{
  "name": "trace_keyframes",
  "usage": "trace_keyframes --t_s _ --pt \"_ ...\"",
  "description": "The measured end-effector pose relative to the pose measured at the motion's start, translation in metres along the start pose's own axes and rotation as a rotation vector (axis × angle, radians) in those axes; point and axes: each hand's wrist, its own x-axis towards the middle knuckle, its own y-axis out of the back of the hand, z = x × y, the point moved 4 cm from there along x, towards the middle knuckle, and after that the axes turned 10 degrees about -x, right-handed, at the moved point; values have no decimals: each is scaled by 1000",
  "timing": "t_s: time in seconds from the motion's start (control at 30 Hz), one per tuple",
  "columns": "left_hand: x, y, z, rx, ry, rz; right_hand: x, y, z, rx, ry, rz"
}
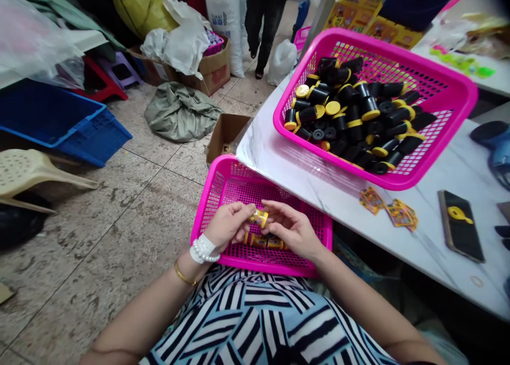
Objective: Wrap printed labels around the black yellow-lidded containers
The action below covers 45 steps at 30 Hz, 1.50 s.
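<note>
My left hand pinches a small cylinder with a yellow printed wrap, holding it over the lap basket. At the cylinder's right end, the thumb and fingers of my right hand close around it. Below my hands, several similar wrapped cylinders lie in the pink basket on my lap. A larger pink basket on the table holds many black cylinders with yellow caps. Small printed yellow-orange stickers lie in stacks on the tabletop.
The marble-pattern table runs along my right, bearing a phone with a yellow piece on it. A cardboard box stands by the table corner. On the left are a blue crate and a cream stool. A person stands farther off.
</note>
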Motion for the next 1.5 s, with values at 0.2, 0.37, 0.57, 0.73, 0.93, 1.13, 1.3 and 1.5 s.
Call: trace_keyframes --t_s 0.2,0.37,0.57,0.73,0.93,1.13,1.3,1.5 --pt "-1 -16 -5 -188 111 -108 -2 5 -6 -31 143 148" --pt "-6 -21 -10 -189 181 -101 -5 -6 -11 -148 269 285" --pt "-1 -17 -6 39 111 27 -10 24 -29 -476 377 350" --pt "3 -6 4 157 -62 118 -53 133 -45 -1103 103 903" --pt "11 -4 -6 228 -22 66 -65 209 -27 -1519 -363 1000" --pt "8 -19 -2 161 -55 55 -66 195 -28 -1477 -188 1106" --pt "6 -39 9 177 -86 7 -61 119 -45 -1264 302 1061" --pt "12 -59 21 76 -267 -30 -26 28 -54 -1128 541 751"
